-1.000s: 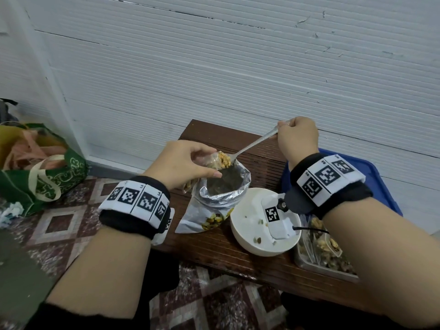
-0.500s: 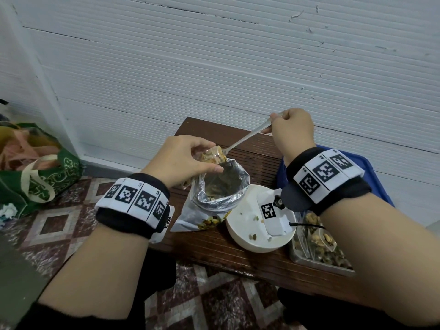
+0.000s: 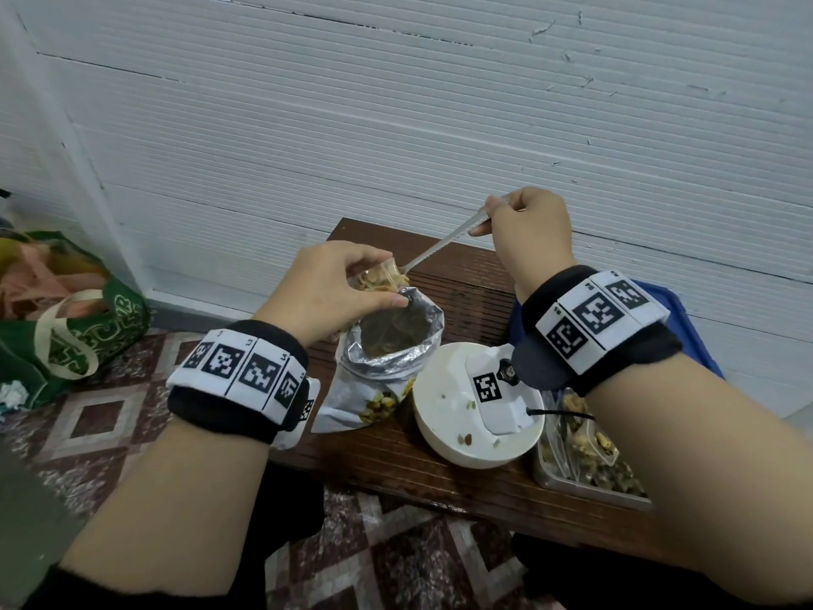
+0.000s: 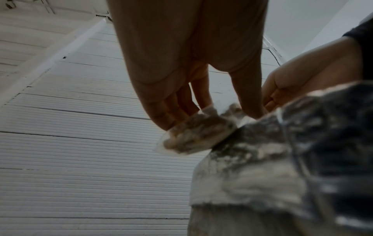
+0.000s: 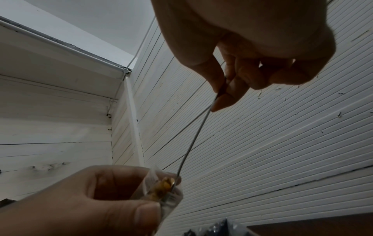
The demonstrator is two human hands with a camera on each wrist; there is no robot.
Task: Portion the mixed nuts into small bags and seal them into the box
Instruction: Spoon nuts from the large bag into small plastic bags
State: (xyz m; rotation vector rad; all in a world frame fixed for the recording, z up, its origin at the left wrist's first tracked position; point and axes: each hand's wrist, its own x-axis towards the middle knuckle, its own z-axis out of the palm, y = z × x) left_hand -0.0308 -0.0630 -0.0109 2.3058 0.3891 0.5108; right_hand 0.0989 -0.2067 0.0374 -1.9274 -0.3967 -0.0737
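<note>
A small clear bag [image 3: 380, 279] of nuts is pinched at its mouth by the left hand [image 3: 327, 288], fingers and thumb curled round it, right above the open foil pouch [image 3: 387, 345] standing on the table [image 3: 462, 473]. A spoon [image 3: 444, 244] is gripped by its handle end in the right hand [image 3: 528, 226], with the bowl end dipped into the small bag's mouth.

The head view is the only 1 where the layout gets seen: a white bowl [image 3: 444, 438] with a few stray nuts just right of the pouch, a metal tray [image 3: 585, 488] of filled bags further right, a blue lid [image 3: 686, 319] behind that, and a green tote [image 3: 66, 336] on the floor off to the left.

From the left wrist, the bag is seen from below, packed full and resting against the pouch's crinkled rim [image 4: 262, 127]; the spoon is hidden there. From the right wrist, the thin handle is seen pinched between thumb and fingers [image 5: 228, 95], and yellow nuts [image 5: 161, 186] show at the bag's opening.
</note>
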